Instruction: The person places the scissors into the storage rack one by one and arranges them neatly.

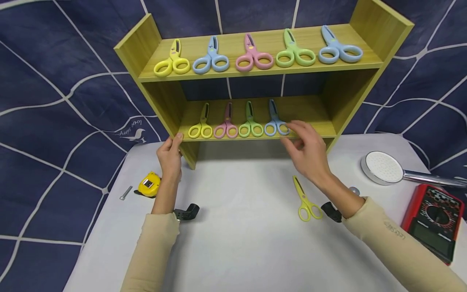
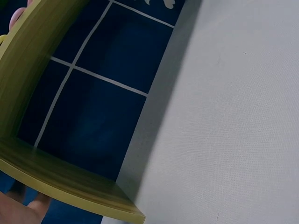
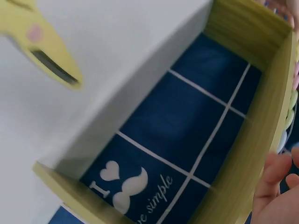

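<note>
A two-tier wooden shelf stands at the back of the table. My left hand grips its left side panel near the lower board, thumb at the front edge. At the right of the lower board, my right hand hovers with thumb and index finger apart, fingertips right by the handle of the blue scissors. To their left lie green scissors, pink scissors and yellow scissors, blades pointing back. Another pair of yellow scissors lies on the table below my right hand.
Several more scissors, among them a pink pair, line the upper board. On the left lie a yellow tape measure and a bolt. A shower head and a red multimeter are at the right.
</note>
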Tool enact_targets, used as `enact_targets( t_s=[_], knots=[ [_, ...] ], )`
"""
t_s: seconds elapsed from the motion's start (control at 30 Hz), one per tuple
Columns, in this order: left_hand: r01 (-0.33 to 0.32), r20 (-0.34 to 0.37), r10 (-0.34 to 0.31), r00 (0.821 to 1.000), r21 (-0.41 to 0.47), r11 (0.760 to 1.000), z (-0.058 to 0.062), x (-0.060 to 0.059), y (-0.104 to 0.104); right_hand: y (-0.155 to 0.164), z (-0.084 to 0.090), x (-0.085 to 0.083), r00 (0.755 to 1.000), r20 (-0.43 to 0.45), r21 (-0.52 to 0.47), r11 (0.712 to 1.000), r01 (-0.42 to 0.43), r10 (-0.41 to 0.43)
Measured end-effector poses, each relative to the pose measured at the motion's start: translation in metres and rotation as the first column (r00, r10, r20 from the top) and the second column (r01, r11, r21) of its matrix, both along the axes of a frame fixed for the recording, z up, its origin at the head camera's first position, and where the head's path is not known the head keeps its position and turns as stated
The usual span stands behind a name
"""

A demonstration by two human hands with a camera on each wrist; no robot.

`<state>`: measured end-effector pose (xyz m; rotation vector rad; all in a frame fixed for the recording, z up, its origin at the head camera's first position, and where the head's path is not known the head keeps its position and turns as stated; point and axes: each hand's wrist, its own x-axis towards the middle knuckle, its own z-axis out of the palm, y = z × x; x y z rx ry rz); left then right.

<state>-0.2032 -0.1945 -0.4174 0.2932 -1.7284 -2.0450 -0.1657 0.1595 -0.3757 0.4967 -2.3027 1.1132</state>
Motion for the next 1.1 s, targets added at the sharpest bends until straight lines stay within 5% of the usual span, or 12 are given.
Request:
enact_targets(
  t_s=[0.23, 0.4, 0.6, 0.87, 0.97, 1.1],
  knots=[
    [0.001, 0.001, -0.001, 1.000, -0.003, 1.000, 0.000, 0.001, 0.000, 0.017, -0.029, 0.047, 0.999, 0.011, 0.017, 0.999, -0.038, 0.038],
    [-0.008, 0.004, 0.008, 1.000, -0.009, 1.000, 0.000, 0.001, -0.001, 0.032, -0.051, 0.080, 0.987, 0.152, 0.014, 0.999, -0.051, 0.048],
    [0.000, 0.004, 0.000, 1.000, 0.017, 1.000, 0.000, 0.001, 0.000, 0.051, -0.068, 0.111, 0.941, 0.338, 0.110, 0.993, -0.034, -0.005],
    [-0.019, 0.009, 0.019, 1.000, 0.014, 1.000, 0.001, 0.004, 0.001, 0.071, -0.082, 0.125, 0.845, 0.532, 0.272, 0.956, -0.109, -0.054],
    [-0.020, -0.002, 0.020, 1.000, 0.008, 1.000, 0.001, 0.004, 0.001, 0.072, -0.087, 0.128, 0.853, 0.518, 0.297, 0.948, -0.111, -0.062],
    [-0.012, -0.013, 0.012, 1.000, 0.019, 1.000, 0.001, 0.003, 0.002, 0.068, -0.092, 0.128, 0.895, 0.437, 0.358, 0.930, -0.080, -0.091]
  ],
)
